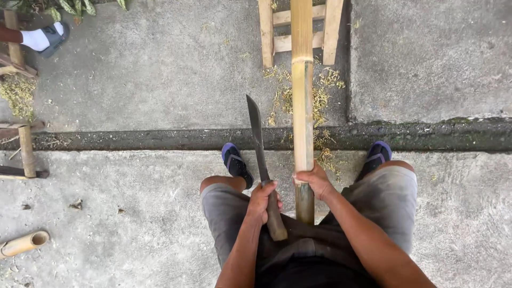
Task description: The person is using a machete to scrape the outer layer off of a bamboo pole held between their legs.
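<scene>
Concrete floor (133,224): bamboo pole (302,96) runs straight away from body between the knees, right hand (314,180) clenched on it, left hand (262,200) gripping knife (257,138) just beside, blade parallel.

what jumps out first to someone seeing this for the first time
The long bamboo pole running up the middle, gripped low by the right hand, its far end on a wooden frame. Just left of it, the left hand holds a long dark machete, blade pointing away. Pale shavings litter the concrete around the pole.
</scene>
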